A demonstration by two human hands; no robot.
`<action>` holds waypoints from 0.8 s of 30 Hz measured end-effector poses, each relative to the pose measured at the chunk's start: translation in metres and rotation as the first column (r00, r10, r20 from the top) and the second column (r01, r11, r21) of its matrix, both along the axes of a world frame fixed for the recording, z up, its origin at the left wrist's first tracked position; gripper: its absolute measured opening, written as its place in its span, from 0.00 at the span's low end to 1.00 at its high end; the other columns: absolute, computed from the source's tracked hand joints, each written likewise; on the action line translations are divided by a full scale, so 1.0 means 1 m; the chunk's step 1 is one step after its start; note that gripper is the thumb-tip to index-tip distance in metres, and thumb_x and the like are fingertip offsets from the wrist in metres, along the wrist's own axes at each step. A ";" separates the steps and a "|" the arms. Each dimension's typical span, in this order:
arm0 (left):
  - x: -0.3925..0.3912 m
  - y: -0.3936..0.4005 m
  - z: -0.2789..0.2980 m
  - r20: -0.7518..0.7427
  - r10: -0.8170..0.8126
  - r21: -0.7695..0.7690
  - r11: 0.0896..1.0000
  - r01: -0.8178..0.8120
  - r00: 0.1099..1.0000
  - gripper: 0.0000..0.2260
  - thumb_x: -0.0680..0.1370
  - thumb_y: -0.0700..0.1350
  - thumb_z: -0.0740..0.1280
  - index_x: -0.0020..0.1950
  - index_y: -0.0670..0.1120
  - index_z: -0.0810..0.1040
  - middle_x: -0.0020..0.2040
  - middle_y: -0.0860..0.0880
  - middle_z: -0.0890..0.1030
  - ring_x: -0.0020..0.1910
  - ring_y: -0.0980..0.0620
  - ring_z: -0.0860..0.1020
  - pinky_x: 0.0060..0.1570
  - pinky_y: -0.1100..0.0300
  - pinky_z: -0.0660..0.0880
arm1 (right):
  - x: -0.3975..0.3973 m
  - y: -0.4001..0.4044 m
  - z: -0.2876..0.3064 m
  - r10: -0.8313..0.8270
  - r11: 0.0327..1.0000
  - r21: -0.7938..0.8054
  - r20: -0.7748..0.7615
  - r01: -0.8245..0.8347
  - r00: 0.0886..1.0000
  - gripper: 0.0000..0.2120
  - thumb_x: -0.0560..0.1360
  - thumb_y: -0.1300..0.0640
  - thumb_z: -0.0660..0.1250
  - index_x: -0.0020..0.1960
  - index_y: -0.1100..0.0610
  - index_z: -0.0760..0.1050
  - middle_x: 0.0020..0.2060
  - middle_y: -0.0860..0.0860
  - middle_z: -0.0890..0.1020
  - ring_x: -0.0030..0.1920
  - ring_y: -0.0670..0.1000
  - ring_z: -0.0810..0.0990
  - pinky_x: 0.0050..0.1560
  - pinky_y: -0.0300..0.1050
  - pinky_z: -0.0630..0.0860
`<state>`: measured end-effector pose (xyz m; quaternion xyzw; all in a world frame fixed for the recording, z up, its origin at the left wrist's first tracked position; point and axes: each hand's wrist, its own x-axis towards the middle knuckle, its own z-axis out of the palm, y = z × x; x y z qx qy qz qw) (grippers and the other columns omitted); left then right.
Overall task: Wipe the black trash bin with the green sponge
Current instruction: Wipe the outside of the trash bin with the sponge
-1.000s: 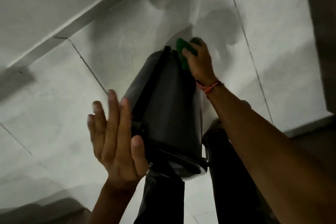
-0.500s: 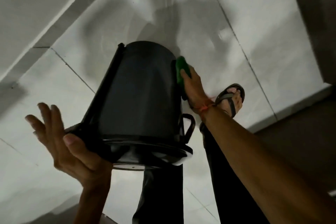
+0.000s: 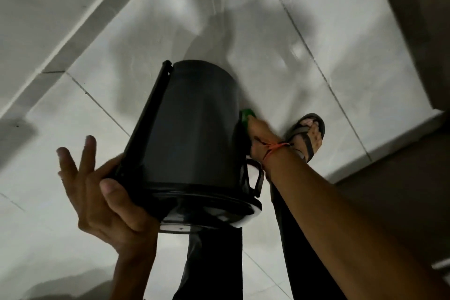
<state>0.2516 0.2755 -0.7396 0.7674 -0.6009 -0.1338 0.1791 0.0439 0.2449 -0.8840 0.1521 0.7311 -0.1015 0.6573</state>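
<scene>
Black trash bin mid-frame, tipped, looks rigid and light, slick plastic. Left hand at 8 o'clock, fingers spread, cradles the rim. Right hand at 3 o'clock presses green sponge, soft, against the wall.

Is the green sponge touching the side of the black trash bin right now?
Touching. The head view shows the green sponge pressed flat against the black trash bin wall by the right hand, no gap visible.

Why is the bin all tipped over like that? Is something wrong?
The black trash bin is held tilted off the tiled floor, steadied by the left hand, while the right hand presses the green sponge to its side. Nothing looks spilled or broken.
</scene>
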 end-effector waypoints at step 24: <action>0.000 -0.012 -0.006 -0.030 -0.141 -0.071 0.988 0.139 0.990 0.31 0.89 0.53 0.49 0.42 0.35 0.81 0.50 0.27 0.85 0.76 0.28 0.72 0.80 0.27 0.57 | 0.000 0.038 0.118 0.442 0.415 -0.813 -0.211 -0.408 0.872 0.17 0.82 0.57 0.64 0.70 0.47 0.74 0.72 0.49 0.68 0.76 0.46 0.67 0.80 0.42 0.62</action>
